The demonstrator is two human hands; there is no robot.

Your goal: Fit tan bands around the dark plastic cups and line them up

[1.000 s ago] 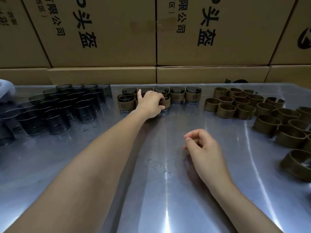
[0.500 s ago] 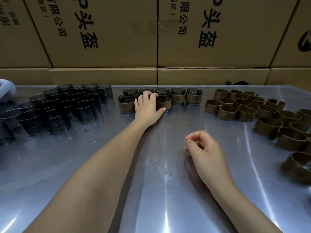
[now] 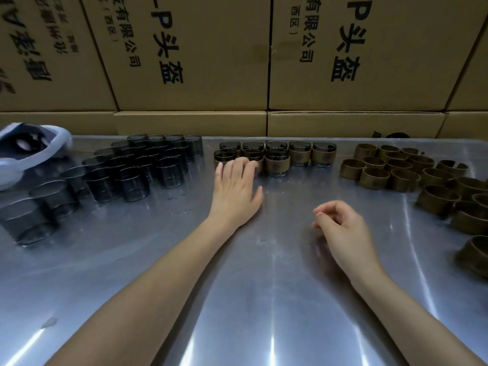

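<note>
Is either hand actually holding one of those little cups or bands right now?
No. The left hand lies flat with straight fingers by the banded cups, gripping nothing. The right hand is loosely curled and empty.

Near half of table (image 3: 264, 299) open. Bare cups (image 3: 126, 173) block far left, banded cups (image 3: 277, 157) far centre, loose bands (image 3: 412, 175) right edge. Boxes (image 3: 211, 62) wall off the back.

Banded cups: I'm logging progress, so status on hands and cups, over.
Left hand open, fingers flat against the front banded cups. Right hand loosely curled, empty, over the table. Bare cups left, loose bands right. Nothing in the way.
</note>
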